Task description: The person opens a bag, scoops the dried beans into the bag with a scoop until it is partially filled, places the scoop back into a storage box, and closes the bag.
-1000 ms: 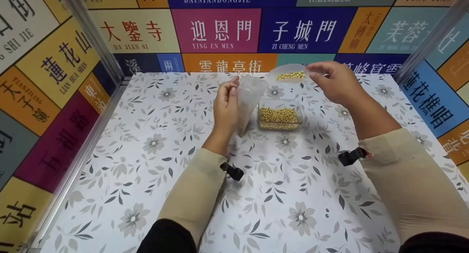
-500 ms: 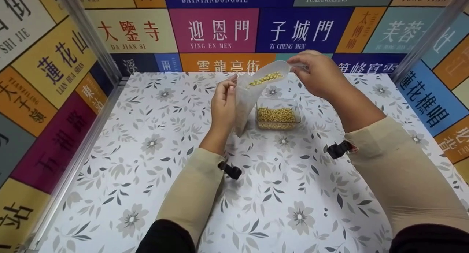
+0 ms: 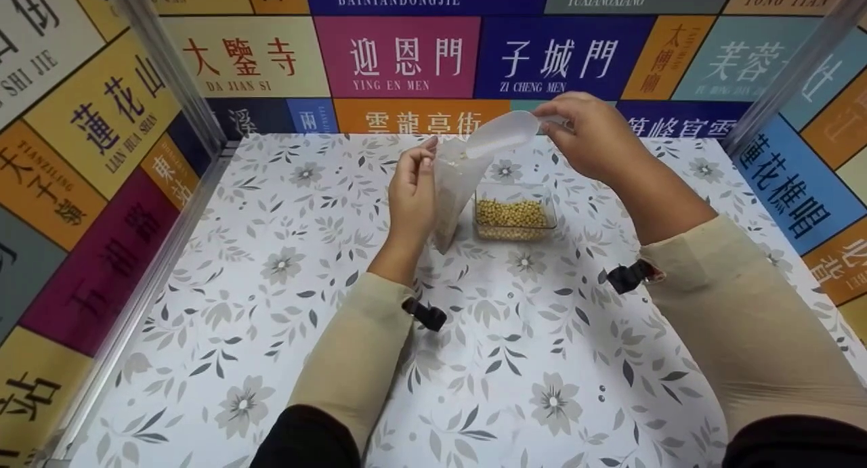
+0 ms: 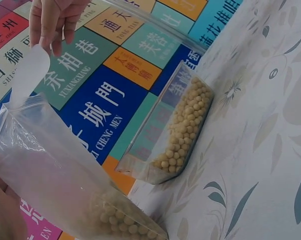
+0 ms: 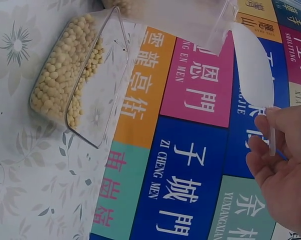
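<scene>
Head view: the right hand (image 3: pixel 589 139) pinches the scoop (image 3: pixel 506 131), whose long axis slants down and left to the mouth of the bag (image 3: pixel 458 190). The left hand (image 3: pixel 411 192), nearer, grips the bag, left of the box (image 3: pixel 551 208) on the bench (image 3: pixel 488 387). Beans (image 3: pixel 511 213) lay along the scoop half a second earlier; its bowl now looks bare.
</scene>
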A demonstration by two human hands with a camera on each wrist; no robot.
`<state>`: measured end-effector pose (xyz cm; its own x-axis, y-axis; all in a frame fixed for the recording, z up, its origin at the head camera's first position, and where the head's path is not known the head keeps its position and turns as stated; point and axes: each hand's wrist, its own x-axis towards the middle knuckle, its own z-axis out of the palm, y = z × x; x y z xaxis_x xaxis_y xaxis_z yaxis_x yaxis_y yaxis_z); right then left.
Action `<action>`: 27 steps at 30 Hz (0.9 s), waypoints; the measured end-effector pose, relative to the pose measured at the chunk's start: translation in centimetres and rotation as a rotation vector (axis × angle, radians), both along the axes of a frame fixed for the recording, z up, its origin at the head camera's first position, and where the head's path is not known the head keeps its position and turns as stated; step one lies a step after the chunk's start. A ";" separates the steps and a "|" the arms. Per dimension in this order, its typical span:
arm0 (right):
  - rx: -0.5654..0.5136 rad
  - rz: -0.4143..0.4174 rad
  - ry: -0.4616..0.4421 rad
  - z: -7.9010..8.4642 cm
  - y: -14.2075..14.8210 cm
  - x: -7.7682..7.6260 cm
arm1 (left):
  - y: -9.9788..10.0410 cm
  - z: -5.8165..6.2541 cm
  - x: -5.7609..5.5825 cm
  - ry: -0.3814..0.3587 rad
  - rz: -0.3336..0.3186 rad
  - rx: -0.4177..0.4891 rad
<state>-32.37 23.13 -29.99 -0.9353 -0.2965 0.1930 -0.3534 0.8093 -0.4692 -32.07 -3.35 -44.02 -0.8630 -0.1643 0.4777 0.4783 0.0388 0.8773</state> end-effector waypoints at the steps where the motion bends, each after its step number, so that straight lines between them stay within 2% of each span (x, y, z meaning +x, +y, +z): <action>1: -0.004 0.000 -0.001 -0.1 0.1 0.0 | 0.0 0.0 0.0 0.001 0.003 -0.002; 8: -0.025 -0.030 -0.040 -0.5 1.3 0.0 | -0.1 -0.1 0.0 -0.009 0.004 0.008; 15: -0.040 -0.107 -0.094 -1.5 3.8 0.3 | -0.3 0.0 0.0 -0.013 0.026 0.004; 21: -0.035 -0.133 -0.133 -3.7 6.0 0.1 | -0.3 -0.1 0.1 -0.014 0.024 0.002; 27: 0.038 -0.124 -0.175 -6.4 7.4 -0.3 | -0.1 -0.1 0.0 -0.020 0.019 -0.001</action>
<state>-32.64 30.49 -36.37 -0.9833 -0.1813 0.0151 -0.1660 0.8597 -0.4831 -32.04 -3.50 -44.16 -0.8690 -0.1804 0.4607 0.4600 0.0482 0.8866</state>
